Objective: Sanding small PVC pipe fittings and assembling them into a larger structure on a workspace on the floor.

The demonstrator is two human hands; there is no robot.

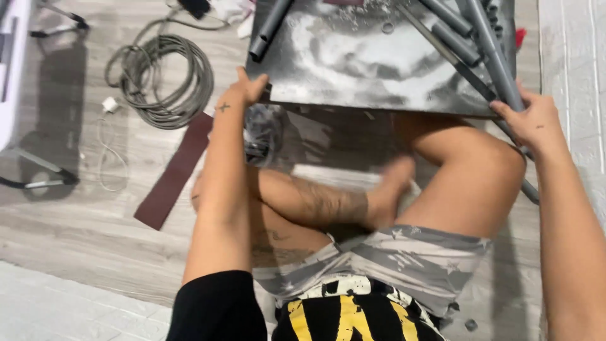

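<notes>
I sit cross-legged on the floor before a dark, dusty metal board (372, 57). My left hand (243, 91) grips the board's near left corner, thumb up along its edge. My right hand (530, 117) is closed on the board's near right corner, where a grey metal tube (499, 60) runs under my fingers. Several other grey tubes (451, 31) lie across the board's far right, and a pair (268, 28) lies at its top left.
A coil of grey cable (161, 79) lies on the wooden floor to the left. Beside it are a dark red strip (173, 173), a white charger with its cord (110, 136), and a stand's black feet (38, 177). Pale mats border the right and lower left.
</notes>
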